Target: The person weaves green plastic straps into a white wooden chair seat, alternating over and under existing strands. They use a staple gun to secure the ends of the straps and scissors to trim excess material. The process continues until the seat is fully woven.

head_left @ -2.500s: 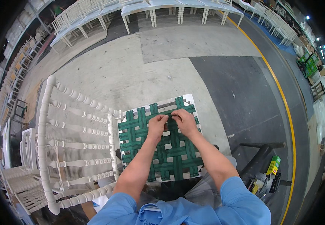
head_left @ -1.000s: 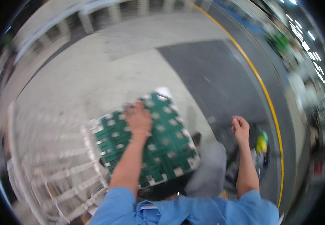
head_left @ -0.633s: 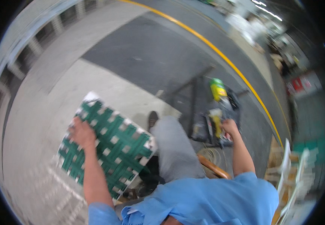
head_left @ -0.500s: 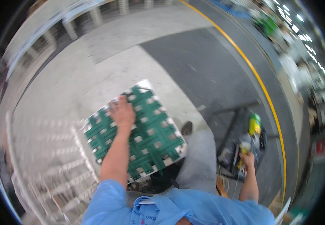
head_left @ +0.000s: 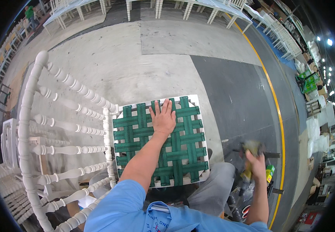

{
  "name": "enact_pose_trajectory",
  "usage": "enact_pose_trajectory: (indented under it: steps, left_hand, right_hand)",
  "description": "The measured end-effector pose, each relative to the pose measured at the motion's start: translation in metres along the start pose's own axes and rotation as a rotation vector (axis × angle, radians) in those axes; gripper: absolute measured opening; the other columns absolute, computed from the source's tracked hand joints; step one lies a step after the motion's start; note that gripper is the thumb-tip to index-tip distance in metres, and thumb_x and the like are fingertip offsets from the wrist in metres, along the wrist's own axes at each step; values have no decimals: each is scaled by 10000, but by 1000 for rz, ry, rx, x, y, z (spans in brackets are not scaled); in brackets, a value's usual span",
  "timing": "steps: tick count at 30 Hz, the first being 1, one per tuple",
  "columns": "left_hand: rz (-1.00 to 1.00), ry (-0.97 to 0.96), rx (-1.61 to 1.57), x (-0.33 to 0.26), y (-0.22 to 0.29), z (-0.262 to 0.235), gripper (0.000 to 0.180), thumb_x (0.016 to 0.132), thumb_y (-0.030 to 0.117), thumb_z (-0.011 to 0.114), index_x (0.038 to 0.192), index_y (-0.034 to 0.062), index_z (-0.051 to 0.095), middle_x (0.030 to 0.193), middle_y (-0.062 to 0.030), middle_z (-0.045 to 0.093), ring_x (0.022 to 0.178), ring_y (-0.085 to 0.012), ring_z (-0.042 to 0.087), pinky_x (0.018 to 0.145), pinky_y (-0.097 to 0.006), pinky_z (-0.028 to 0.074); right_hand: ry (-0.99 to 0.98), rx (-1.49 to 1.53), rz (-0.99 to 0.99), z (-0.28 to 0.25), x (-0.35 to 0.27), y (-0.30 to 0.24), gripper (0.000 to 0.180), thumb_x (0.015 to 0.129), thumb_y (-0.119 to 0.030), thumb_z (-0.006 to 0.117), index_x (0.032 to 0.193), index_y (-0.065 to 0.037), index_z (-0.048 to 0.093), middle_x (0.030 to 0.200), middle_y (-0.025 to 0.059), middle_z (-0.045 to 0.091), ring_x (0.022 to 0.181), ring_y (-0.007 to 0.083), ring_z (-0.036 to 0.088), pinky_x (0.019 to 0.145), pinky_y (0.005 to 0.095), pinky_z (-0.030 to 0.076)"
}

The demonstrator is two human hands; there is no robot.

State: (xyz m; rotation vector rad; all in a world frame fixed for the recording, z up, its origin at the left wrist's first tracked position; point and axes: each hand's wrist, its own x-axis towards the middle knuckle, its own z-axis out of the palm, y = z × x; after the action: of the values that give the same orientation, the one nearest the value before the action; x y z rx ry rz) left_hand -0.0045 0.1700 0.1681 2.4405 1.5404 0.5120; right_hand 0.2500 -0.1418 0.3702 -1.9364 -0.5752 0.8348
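A white chair with turned spindles in its back (head_left: 74,149) stands in front of me. Green straps are woven across its seat as webbing (head_left: 179,154), with gaps between them. My left hand (head_left: 163,119) lies flat on the webbing near the far edge, fingers spread. To the right of the seat, my right hand (head_left: 256,165) is wrapped round a yellow and dark hand tool (head_left: 248,152). Motion blurs the tool, so its exact kind does not show. It is held above a dark stand, apart from the chair.
Below my right hand are a green and yellow package (head_left: 269,173) and dark plastic-wrapped items (head_left: 239,203) on the stand. A yellow floor line (head_left: 277,104) runs along the right. White tables (head_left: 190,5) line the far side. A person in green (head_left: 30,15) stands at far left.
My right hand has lifted the hand tool up and away from the stand. The view has turned, and my left hand still lies on the webbing.
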Motion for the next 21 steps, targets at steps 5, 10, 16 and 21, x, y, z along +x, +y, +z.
enact_pose_trajectory:
  steps: [5, 10, 16, 21]
  left_hand:
    - [1, 10, -43, 3, 2, -2, 565, 1042, 400, 470, 1558, 174, 434, 1651, 30, 325, 1536, -385, 230, 1239, -643, 153]
    - [19, 24, -42, 1, -2, -3, 562, 1034, 404, 491, 1551, 187, 442, 1647, 25, 335, 1531, -382, 249, 1230, -649, 161]
    - [-7, 0, -70, 0, -9, -2, 577, 1035, 394, 486, 1571, 197, 411, 1655, 28, 325, 1545, -377, 217, 1233, -647, 151]
    - [-13, -13, -84, 2, -10, -2, 571, 1035, 375, 489, 1571, 189, 416, 1660, 29, 318, 1552, -375, 196, 1236, -640, 144]
  right_hand:
    - [-361, 68, 41, 162, 107, -69, 350, 944, -297, 761, 1160, -43, 654, 931, 36, 693, 648, 112, 620, 513, 277, 458]
    - [-439, -4, 89, 272, 157, -87, 357, 947, -340, 755, 1077, -31, 634, 857, 50, 659, 580, 148, 609, 495, 309, 496]
    - [-442, -93, 95, 309, 175, -81, 341, 954, -343, 740, 1010, -28, 620, 837, 57, 648, 548, 156, 593, 465, 315, 488]
    - [-434, -109, 96, 317, 176, -78, 297, 965, -306, 722, 968, -28, 617, 787, 45, 626, 521, 151, 570, 450, 311, 473]
